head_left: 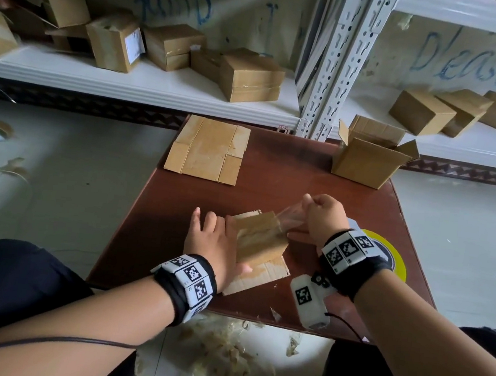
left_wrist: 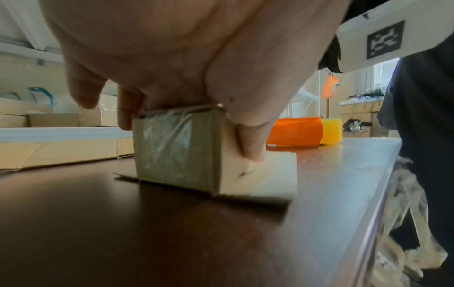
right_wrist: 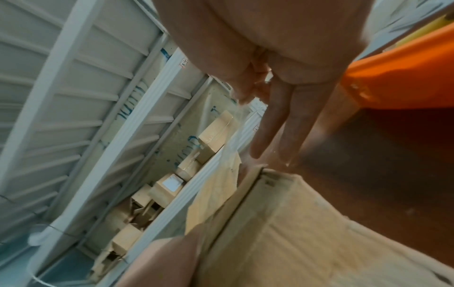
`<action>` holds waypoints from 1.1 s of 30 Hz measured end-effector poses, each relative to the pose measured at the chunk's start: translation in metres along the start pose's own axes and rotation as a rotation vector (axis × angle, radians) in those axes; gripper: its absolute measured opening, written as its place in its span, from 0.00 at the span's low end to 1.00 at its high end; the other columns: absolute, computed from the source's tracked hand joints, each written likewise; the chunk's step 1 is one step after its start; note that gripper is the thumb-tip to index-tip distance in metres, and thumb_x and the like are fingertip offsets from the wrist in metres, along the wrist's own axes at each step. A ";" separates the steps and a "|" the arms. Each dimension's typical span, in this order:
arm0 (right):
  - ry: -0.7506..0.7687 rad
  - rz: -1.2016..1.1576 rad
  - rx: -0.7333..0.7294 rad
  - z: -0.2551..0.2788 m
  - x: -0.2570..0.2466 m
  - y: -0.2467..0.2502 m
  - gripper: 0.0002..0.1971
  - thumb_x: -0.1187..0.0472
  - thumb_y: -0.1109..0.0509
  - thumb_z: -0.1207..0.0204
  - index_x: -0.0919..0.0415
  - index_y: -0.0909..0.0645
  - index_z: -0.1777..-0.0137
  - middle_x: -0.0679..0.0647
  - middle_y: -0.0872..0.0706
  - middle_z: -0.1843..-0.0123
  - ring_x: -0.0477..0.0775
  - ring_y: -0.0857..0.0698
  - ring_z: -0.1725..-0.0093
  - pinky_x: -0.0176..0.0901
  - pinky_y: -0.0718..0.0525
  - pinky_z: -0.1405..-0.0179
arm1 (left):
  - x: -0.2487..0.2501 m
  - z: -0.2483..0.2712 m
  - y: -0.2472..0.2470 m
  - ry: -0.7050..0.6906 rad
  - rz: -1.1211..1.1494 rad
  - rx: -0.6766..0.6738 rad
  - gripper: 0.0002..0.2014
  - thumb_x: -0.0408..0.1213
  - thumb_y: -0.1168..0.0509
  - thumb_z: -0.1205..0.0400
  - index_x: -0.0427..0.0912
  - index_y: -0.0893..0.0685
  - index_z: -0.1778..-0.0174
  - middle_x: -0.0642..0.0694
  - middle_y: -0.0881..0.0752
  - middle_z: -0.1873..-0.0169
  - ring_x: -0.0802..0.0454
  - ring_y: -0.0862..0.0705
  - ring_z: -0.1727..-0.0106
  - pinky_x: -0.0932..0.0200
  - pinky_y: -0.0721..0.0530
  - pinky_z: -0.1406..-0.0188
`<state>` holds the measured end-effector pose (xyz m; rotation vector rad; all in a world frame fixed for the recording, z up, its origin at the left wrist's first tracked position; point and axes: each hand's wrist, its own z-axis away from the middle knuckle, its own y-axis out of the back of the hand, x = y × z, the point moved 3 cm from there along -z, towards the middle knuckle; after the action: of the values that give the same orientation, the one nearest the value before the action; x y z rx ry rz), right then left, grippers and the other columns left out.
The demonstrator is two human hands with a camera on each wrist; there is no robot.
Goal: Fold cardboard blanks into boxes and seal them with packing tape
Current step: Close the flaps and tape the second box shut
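A small cardboard box (head_left: 260, 242) stands on the brown table (head_left: 273, 172), a loose flap lying flat toward me. My left hand (head_left: 222, 240) grips it from the left, palm on top and thumb (left_wrist: 253, 147) pressed against its near side. Clear tape covers the box face (left_wrist: 169, 147) in the left wrist view. My right hand (head_left: 310, 201) pinches a strip of clear tape (head_left: 291, 217) between thumb and forefinger, holding it raised to the right; the strip runs down to the box top. The right wrist view shows the pinch (right_wrist: 248, 93) above the box (right_wrist: 282, 223).
An orange dispenser (left_wrist: 294, 132) with a yellow tape roll (head_left: 393, 257) sits at the table's right edge, under my right wrist. A flat blank (head_left: 208, 149) lies at the back left, an open box (head_left: 367, 158) at the back right. Shelves behind hold several boxes. Tape scraps (head_left: 221, 355) litter the floor.
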<state>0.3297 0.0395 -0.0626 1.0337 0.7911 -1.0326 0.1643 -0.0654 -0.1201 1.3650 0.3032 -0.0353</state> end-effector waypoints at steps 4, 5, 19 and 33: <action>-0.057 -0.055 0.005 0.012 0.002 -0.004 0.10 0.54 0.33 0.09 0.60 0.17 0.45 0.65 0.11 0.55 0.64 0.07 0.62 0.61 0.06 0.63 | -0.010 -0.003 -0.003 -0.098 0.051 -0.036 0.57 0.72 0.36 0.21 0.31 0.49 0.12 0.35 0.36 0.17 0.34 0.51 0.10 0.38 0.55 0.09; -0.019 -0.020 0.002 0.013 0.004 -0.004 0.10 0.52 0.31 0.11 0.58 0.15 0.49 0.67 0.09 0.51 0.66 0.05 0.57 0.65 0.05 0.60 | -0.013 -0.004 -0.006 -0.111 0.070 -0.053 0.57 0.70 0.34 0.21 0.30 0.50 0.12 0.34 0.38 0.16 0.33 0.51 0.10 0.38 0.53 0.09; 0.700 0.284 -0.181 0.068 -0.037 0.011 0.12 0.51 0.25 0.15 0.50 0.10 0.61 0.47 0.06 0.63 0.47 0.06 0.63 0.53 0.08 0.55 | -0.011 0.005 -0.018 -0.061 0.377 0.178 0.70 0.89 0.52 0.35 0.42 0.73 0.13 0.39 0.28 0.21 0.37 0.30 0.20 0.32 0.41 0.14; 0.796 0.137 -0.260 0.081 -0.048 0.006 0.11 0.59 0.24 0.16 0.54 0.11 0.61 0.38 0.08 0.66 0.38 0.09 0.64 0.25 0.18 0.59 | -0.010 -0.004 -0.028 0.021 0.886 0.320 0.51 0.74 0.36 0.25 0.41 0.39 0.15 0.43 0.23 0.23 0.43 0.30 0.20 0.38 0.34 0.16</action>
<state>0.3238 -0.0220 0.0087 1.2554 1.4291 -0.3559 0.1486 -0.0688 -0.1448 1.7160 -0.3225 0.6915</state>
